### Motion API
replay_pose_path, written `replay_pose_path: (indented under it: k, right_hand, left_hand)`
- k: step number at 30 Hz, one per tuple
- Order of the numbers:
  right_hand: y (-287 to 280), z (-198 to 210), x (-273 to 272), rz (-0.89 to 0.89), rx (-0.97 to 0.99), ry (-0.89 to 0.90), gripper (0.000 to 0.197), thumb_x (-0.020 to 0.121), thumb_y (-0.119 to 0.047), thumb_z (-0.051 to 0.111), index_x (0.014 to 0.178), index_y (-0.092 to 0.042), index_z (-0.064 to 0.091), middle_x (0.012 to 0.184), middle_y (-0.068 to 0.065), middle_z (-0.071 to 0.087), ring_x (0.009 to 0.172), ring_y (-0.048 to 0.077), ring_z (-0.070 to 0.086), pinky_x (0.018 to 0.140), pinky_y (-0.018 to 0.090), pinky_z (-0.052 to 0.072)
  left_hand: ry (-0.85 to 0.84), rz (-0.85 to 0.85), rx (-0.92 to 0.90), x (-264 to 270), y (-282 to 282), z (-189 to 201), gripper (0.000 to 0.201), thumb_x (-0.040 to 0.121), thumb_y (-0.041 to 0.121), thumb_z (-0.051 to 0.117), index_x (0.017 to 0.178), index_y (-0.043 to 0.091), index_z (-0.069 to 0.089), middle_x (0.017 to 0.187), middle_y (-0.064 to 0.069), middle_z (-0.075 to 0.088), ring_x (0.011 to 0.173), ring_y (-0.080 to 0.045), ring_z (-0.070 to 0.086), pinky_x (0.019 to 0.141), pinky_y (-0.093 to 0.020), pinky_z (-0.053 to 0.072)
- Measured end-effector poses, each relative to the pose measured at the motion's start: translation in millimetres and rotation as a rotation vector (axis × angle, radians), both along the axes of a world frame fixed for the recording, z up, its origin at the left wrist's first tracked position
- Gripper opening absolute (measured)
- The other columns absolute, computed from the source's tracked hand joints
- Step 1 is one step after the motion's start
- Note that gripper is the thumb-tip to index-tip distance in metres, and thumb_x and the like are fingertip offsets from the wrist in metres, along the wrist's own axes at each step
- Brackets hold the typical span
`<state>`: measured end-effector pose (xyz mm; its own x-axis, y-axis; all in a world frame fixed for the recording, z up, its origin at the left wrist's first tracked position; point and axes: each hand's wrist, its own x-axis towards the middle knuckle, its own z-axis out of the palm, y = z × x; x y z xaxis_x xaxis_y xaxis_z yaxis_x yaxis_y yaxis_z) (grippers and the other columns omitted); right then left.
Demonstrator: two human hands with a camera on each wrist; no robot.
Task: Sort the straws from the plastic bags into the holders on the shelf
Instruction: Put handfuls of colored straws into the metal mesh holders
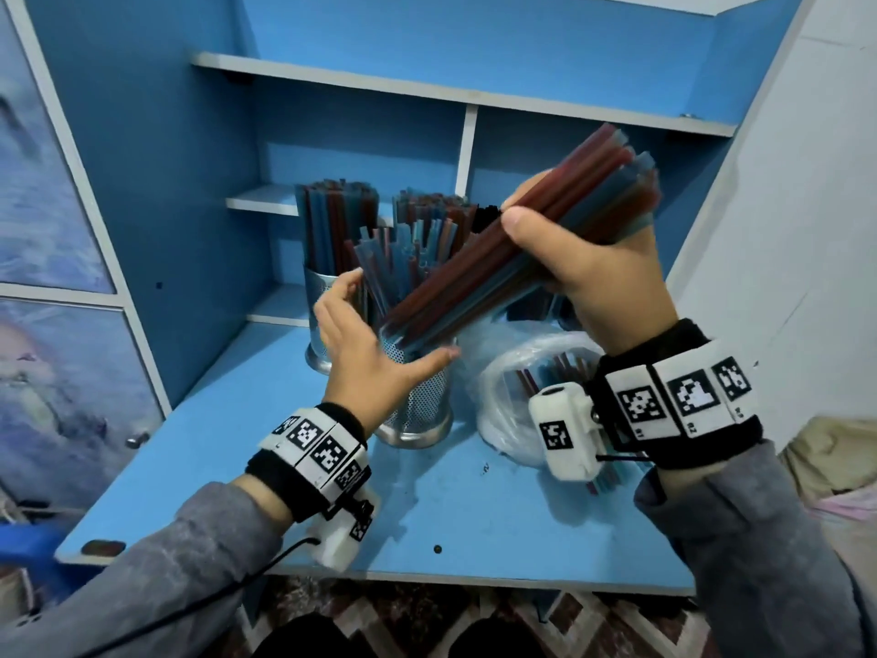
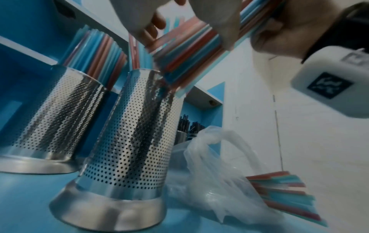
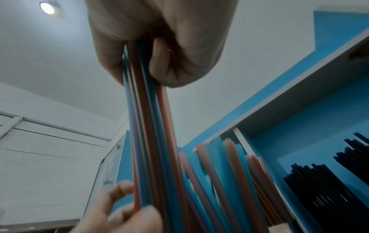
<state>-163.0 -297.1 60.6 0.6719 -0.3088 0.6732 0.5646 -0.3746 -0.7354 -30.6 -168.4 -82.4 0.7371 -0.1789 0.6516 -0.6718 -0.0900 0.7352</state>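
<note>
Nearest me, my right hand (image 1: 602,273) is wrapped tight around a bundle of red and blue straws (image 1: 522,249), tilted with its low end at the front holder's (image 1: 417,396) rim. My left hand (image 1: 365,353), fingers spread loose, cups that rim and grips nothing. A plastic bag (image 1: 512,387) of straws lies just right; behind stands a second holder (image 1: 320,301), full.

Two perforated steel holders stand on the blue desk (image 1: 474,524): the near holder (image 1: 422,401) and the far holder (image 1: 322,296), each packed with red and blue straws too many to count. One bundle of straws (image 1: 522,249) sits in the right hand (image 1: 598,273), one of two hands in view with the left hand (image 1: 365,358). One clear plastic bag (image 1: 512,396) lies on the desk, more straws inside. Further containers of black straws (image 2: 189,126) stand behind, their number unclear.
</note>
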Motion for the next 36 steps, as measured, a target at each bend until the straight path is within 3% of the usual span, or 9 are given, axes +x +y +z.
replay_pose_path:
  k: [3, 7, 12, 15, 17, 23, 28, 32, 36]
  right_hand:
    - [-1, 8, 6, -0.07, 0.066, -0.018, 0.011, 0.076, -0.015, 0.078, 0.084, -0.019, 0.07, 0.083, -0.007, 0.074, 0.087, 0.016, 0.072, 0.073, 0.031, 0.057]
    - [-7, 10, 19, -0.167, 0.126, -0.034, 0.033, 0.068, -0.026, 0.082, 0.093, -0.02, 0.063, 0.087, -0.009, 0.074, 0.089, 0.012, 0.072, 0.08, 0.036, 0.059]
    - [-10, 4, 49, -0.247, 0.049, 0.001, 0.027, 0.068, -0.022, 0.08, 0.078, -0.028, 0.056, 0.069, -0.025, 0.067, 0.07, -0.006, 0.066, 0.062, 0.011, 0.052]
    - [-5, -2, 73, -0.328, -0.058, 0.146, 0.02, 0.066, -0.026, 0.075, 0.061, -0.024, 0.056, 0.061, -0.018, 0.064, 0.07, 0.009, 0.067, 0.069, 0.032, 0.06]
    - [-2, -7, 88, -0.381, -0.146, 0.226, 0.019, 0.065, -0.035, 0.07, 0.066, -0.019, 0.059, 0.072, -0.008, 0.066, 0.085, 0.023, 0.064, 0.079, 0.046, 0.056]
    - [9, -26, 97, -0.592, -0.509, 0.273, 0.059, 0.074, -0.065, 0.066, 0.11, -0.02, 0.053, 0.108, -0.006, 0.047, 0.114, 0.019, 0.039, 0.103, 0.043, 0.038]
    - [20, -18, 92, -0.358, -0.462, -0.053, 0.085, 0.079, -0.041, 0.075, 0.147, -0.015, 0.032, 0.146, 0.0, 0.037, 0.134, 0.012, 0.038, 0.113, 0.035, 0.036]
    - [25, -3, 102, -0.309, -0.736, -0.026, 0.066, 0.092, -0.026, 0.062, 0.15, -0.016, 0.033, 0.155, 0.001, 0.033, 0.144, 0.014, 0.03, 0.116, 0.022, 0.024]
    - [25, 1, 109, -0.29, -1.032, 0.408, 0.042, 0.104, -0.038, 0.035, 0.136, -0.021, 0.055, 0.146, -0.002, 0.05, 0.136, 0.019, 0.043, 0.112, 0.04, 0.036]
  left_hand:
    - [0.262, -0.235, 0.107, 19, -10, 3, 0.147, 0.044, 0.05, 0.095, 0.153, 0.02, 0.001, 0.152, -0.002, 0.031, 0.14, -0.011, 0.034, 0.12, -0.035, 0.026]
    - [0.278, -0.266, 0.297, 41, -10, 4, 0.109, 0.046, 0.049, 0.095, 0.137, 0.018, 0.044, 0.129, -0.001, 0.057, 0.124, -0.018, 0.053, 0.108, -0.042, 0.043]
    - [0.253, -0.255, 0.388, 47, -9, 8, 0.099, 0.043, 0.054, 0.094, 0.126, 0.018, 0.054, 0.123, -0.009, 0.056, 0.124, -0.023, 0.049, 0.107, -0.041, 0.043]
    - [0.234, -0.228, 0.415, 48, -10, 8, 0.107, 0.044, 0.055, 0.094, 0.133, 0.019, 0.047, 0.127, -0.004, 0.049, 0.125, -0.016, 0.043, 0.112, -0.035, 0.038]
    - [0.236, -0.196, 0.425, 49, -10, 5, 0.113, 0.044, 0.055, 0.093, 0.139, 0.023, 0.039, 0.126, 0.0, 0.041, 0.119, -0.009, 0.036, 0.109, -0.026, 0.031]
    - [0.247, -0.19, 0.454, 52, -11, 2, 0.112, 0.044, 0.056, 0.093, 0.137, 0.03, 0.035, 0.124, 0.002, 0.037, 0.109, -0.007, 0.032, 0.101, -0.022, 0.028]
    - [0.249, -0.207, 0.455, 53, -11, 0, 0.109, 0.044, 0.057, 0.091, 0.135, 0.033, 0.038, 0.123, 0.001, 0.038, 0.108, -0.008, 0.034, 0.1, -0.022, 0.029]
    - [0.249, -0.203, 0.456, 52, -11, 0, 0.11, 0.045, 0.058, 0.091, 0.137, 0.034, 0.036, 0.123, 0.001, 0.037, 0.109, -0.008, 0.035, 0.1, -0.022, 0.029]
    - [0.24, -0.194, 0.458, 50, -11, 2, 0.106, 0.046, 0.057, 0.091, 0.134, 0.03, 0.039, 0.122, 0.0, 0.04, 0.11, -0.011, 0.036, 0.101, -0.025, 0.033]
